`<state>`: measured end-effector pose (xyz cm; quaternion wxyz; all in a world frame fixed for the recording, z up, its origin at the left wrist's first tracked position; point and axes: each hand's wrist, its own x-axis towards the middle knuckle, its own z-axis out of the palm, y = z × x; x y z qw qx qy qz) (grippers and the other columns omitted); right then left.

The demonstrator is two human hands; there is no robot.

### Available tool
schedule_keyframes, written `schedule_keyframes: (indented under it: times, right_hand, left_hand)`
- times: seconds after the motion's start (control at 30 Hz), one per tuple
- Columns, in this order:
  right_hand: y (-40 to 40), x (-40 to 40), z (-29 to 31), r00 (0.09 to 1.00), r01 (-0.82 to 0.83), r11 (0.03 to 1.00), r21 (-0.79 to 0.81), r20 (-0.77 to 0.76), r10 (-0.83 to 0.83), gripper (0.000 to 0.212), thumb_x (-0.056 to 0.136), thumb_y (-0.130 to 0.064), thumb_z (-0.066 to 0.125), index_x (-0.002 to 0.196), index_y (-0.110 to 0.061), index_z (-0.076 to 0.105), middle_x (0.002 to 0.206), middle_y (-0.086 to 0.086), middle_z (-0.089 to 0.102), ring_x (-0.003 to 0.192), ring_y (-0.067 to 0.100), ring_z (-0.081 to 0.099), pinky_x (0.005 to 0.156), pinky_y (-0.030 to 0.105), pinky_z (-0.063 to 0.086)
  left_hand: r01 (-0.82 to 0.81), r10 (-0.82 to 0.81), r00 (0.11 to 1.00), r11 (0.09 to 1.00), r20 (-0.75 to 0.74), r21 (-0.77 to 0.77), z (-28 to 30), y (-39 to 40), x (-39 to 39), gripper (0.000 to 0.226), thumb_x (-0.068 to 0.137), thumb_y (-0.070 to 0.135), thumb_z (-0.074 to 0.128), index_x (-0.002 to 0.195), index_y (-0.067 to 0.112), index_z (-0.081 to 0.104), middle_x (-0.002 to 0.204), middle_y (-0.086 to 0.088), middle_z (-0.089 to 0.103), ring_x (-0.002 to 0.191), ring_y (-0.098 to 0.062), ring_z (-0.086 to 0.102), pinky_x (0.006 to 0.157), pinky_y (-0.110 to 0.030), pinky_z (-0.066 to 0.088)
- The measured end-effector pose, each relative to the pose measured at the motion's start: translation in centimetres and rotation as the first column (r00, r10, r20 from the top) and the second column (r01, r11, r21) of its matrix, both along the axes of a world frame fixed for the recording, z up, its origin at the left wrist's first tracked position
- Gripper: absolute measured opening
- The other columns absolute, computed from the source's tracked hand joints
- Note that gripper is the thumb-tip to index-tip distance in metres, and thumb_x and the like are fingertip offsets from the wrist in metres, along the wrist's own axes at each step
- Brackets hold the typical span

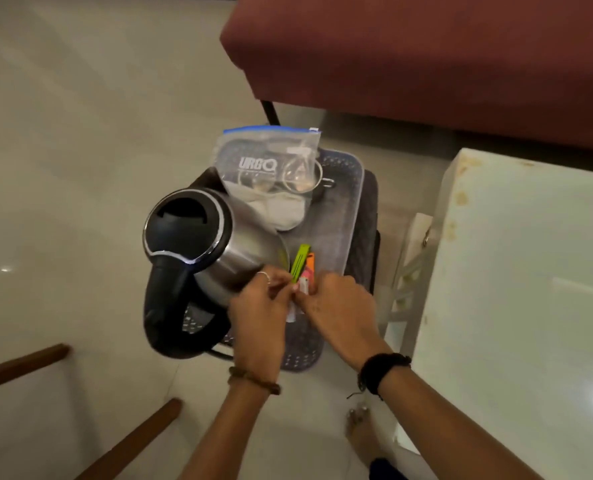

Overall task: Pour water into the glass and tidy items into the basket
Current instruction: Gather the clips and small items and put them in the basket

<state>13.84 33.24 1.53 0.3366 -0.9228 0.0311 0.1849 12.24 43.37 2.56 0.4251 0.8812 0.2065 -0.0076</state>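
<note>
Your forearms come in from the bottom edge, and your left hand (258,306) and right hand (336,306) meet over the near part of the basket (352,209). Both sets of fingers are pinched on a small bundle of clips between them: a green clip (299,259) sticks up past your fingertips, an orange one (311,263) lies just beside it toward your right hand, and a white piece (292,315) hangs down between your palms. Which hand bears the bundle's weight you cannot tell from this angle. You have a ring on a left finger, a beaded bracelet (253,379) on your left wrist and a dark band (379,370) on your right wrist.

Touching your left knuckles is the steel kettle (215,244), tilted in the basket, its black lid facing up toward you and its black handle (170,306) curving down on the outer side of your left hand. Beyond your fingertips, further along the basket, a clear zip bag (270,161) printed URGO leans up, and behind it the round rim of the glass (303,176) shows through the plastic. Whether the glass holds water you cannot tell.

To the outer side of your right hand stands a white table (530,271). Beyond the basket is a dark red seat (426,57). Outside your left arm, two wooden rails (21,367) cross the pale floor.
</note>
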Motion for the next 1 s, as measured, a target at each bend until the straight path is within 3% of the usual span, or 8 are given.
schedule_keyframes:
  times: [0.17, 0.23, 0.33, 0.47, 0.57, 0.73, 0.87, 1.0]
  right_hand:
    - [1.3, -0.3, -0.3, 0.977, -0.196, 0.926, -0.324, 0.020, 0.214, 0.027, 0.095, -0.035, 0.044, 0.075, -0.017, 0.050, 0.085, 0.006, 0.067, 0.065, 0.024, 0.055, 0.046, 0.025, 0.025]
    - [1.4, -0.5, -0.5, 0.969, -0.225, 0.910, -0.348, 0.022, 0.248, 0.026, 0.095, -0.035, 0.045, 0.084, -0.014, 0.056, 0.084, 0.006, 0.066, 0.072, 0.025, 0.060, 0.054, 0.028, 0.031]
    - [0.9, -0.8, -0.8, 0.970, -0.199, 0.935, -0.295, 0.077, 0.231, 0.029, 0.095, -0.038, 0.042, 0.083, -0.015, 0.054, 0.077, 0.005, 0.061, 0.062, 0.021, 0.046, 0.053, 0.027, 0.029]
    - [-1.3, -1.4, -0.8, 0.990, -0.076, 0.997, -0.009, 0.117, 0.076, 0.030, 0.095, -0.039, 0.042, 0.090, -0.013, 0.058, 0.074, 0.004, 0.064, 0.063, 0.021, 0.056, 0.054, 0.032, 0.042]
    - [-4.8, -2.5, -0.2, 0.983, 0.042, 0.981, 0.187, 0.166, -0.074, 0.022, 0.093, -0.034, 0.048, 0.084, -0.015, 0.055, 0.058, -0.008, 0.051, 0.055, 0.016, 0.052, 0.048, 0.025, 0.037]
    - [-14.5, -5.2, -0.3, 0.954, 0.246, 0.942, 0.227, 0.117, -0.277, 0.019, 0.092, -0.035, 0.051, 0.082, -0.019, 0.057, 0.049, -0.010, 0.046, 0.045, 0.009, 0.048, 0.044, 0.012, 0.037]
    - [-24.5, -8.1, -0.7, 0.898, 0.402, 0.891, 0.213, 0.098, -0.428, 0.018, 0.090, -0.039, 0.050, 0.085, -0.024, 0.057, 0.049, 0.001, 0.055, 0.047, 0.017, 0.052, 0.045, 0.020, 0.034]
    - [-37.0, -12.5, -0.8, 0.815, 0.549, 0.816, 0.182, 0.100, -0.571, 0.022, 0.091, -0.043, 0.046, 0.086, -0.024, 0.057, 0.049, -0.002, 0.054, 0.046, 0.014, 0.051, 0.044, 0.022, 0.033]
  left_hand:
    - [0.087, -0.065, 0.981, 0.990, -0.182, 0.114, -3.5, 0.4, -1.2, 0.007, 0.086, 0.016, 0.060, 0.091, 0.017, 0.064, 0.094, -0.008, 0.072, 0.089, -0.025, 0.066, 0.077, -0.039, 0.055]
    - [0.090, -0.063, 0.976, 0.989, -0.206, 0.121, -4.1, 0.7, -1.5, 0.008, 0.087, 0.014, 0.058, 0.093, 0.016, 0.063, 0.096, -0.008, 0.071, 0.092, -0.026, 0.066, 0.079, -0.039, 0.055]
    - [0.089, -0.069, 0.975, 0.992, -0.213, 0.088, -4.1, 0.9, -1.8, 0.013, 0.087, 0.011, 0.059, 0.098, 0.014, 0.064, 0.100, -0.008, 0.070, 0.090, -0.018, 0.064, 0.079, -0.027, 0.052]
    - [0.088, -0.087, 0.992, 0.996, -0.095, 0.012, -2.2, -0.5, -1.9, 0.018, 0.085, 0.009, 0.061, 0.101, 0.016, 0.066, 0.095, -0.004, 0.071, 0.083, -0.009, 0.062, 0.070, -0.011, 0.046]
    - [0.118, -0.117, 0.993, 0.993, 0.028, -0.024, -0.2, -3.7, -2.6, 0.015, 0.084, 0.011, 0.062, 0.097, 0.016, 0.067, 0.090, 0.006, 0.067, 0.079, 0.004, 0.060, 0.070, -0.003, 0.043]
    - [0.277, -0.266, 0.955, 0.958, 0.132, -0.072, 1.8, -13.3, -3.9, 0.013, 0.084, 0.010, 0.062, 0.090, 0.022, 0.065, 0.084, 0.014, 0.063, 0.085, 0.009, 0.059, 0.070, 0.001, 0.042]
    - [0.397, -0.391, 0.918, 0.905, 0.069, -0.155, 1.6, -24.2, -4.8, 0.022, 0.086, 0.017, 0.060, 0.083, 0.038, 0.056, 0.081, 0.028, 0.057, 0.081, 0.016, 0.057, 0.069, 0.003, 0.040]
    - [0.567, -0.568, 0.821, 0.794, 0.066, -0.217, 0.9, -37.7, -6.8, 0.013, 0.087, 0.013, 0.059, 0.085, 0.025, 0.063, 0.081, 0.020, 0.063, 0.083, 0.006, 0.059, 0.070, 0.000, 0.041]
